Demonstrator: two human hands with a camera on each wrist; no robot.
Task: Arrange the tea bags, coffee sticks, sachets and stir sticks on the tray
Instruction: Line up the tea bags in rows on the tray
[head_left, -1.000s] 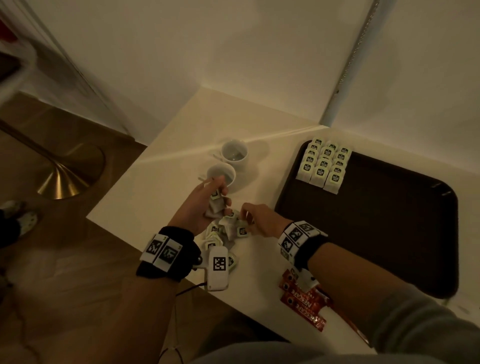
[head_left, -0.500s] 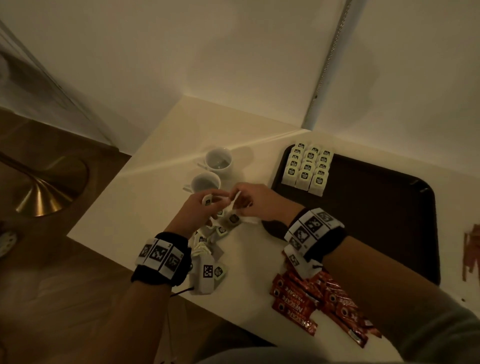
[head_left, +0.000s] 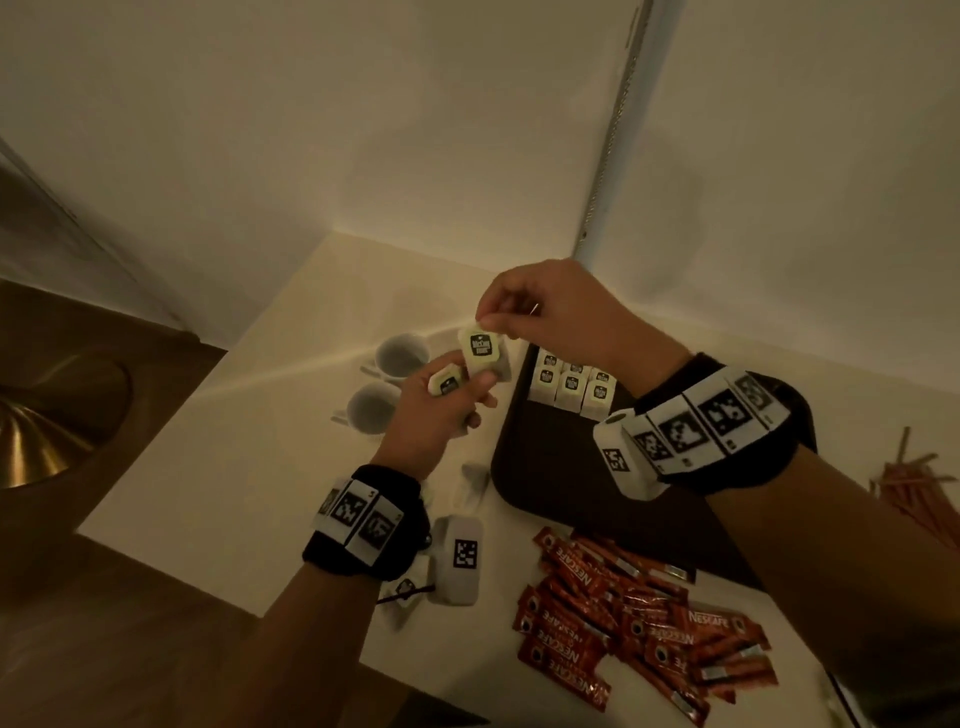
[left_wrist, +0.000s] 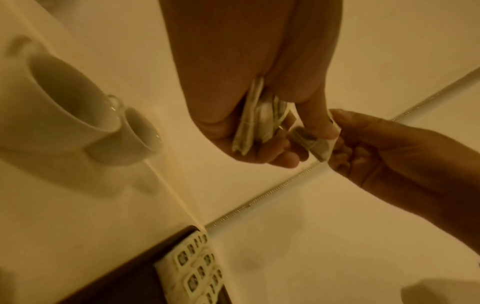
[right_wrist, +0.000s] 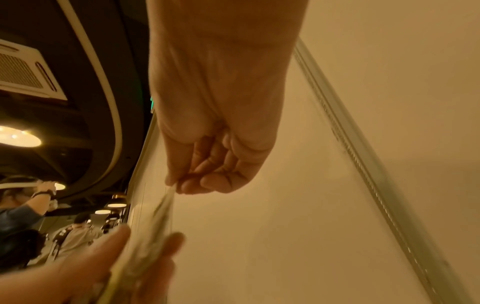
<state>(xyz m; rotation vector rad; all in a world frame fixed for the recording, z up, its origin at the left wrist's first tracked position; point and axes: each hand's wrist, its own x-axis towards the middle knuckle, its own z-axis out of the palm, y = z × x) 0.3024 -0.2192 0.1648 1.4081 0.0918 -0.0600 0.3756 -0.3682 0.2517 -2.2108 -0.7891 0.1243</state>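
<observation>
**Tea bag pinched between both hands above the tray edge**

Head view: the right hand (head_left: 550, 312) pinches the top edge of a tea bag (head_left: 482, 352). The left hand (head_left: 441, 405) grips a second tea bag (head_left: 445, 383) and touches the first. Both are raised over the bench (head_left: 208, 457), beside the dark tray (head_left: 540, 467), which carries rows of tea bags (head_left: 571, 387). Coffee sticks (head_left: 634, 623) lie near; stir sticks (head_left: 914, 483) lie well apart.

Left wrist view: the left hand (left_wrist: 249, 102) clutches several folded bags (left_wrist: 257, 123).

Right wrist view: the right fingertips (right_wrist: 213, 183) pinch a blurred bag.

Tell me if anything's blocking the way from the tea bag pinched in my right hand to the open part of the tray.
Nothing visible does. The right hand pinches the tea bag in the air beside the tray; the rows of tea bags fill only its far corner.
</observation>
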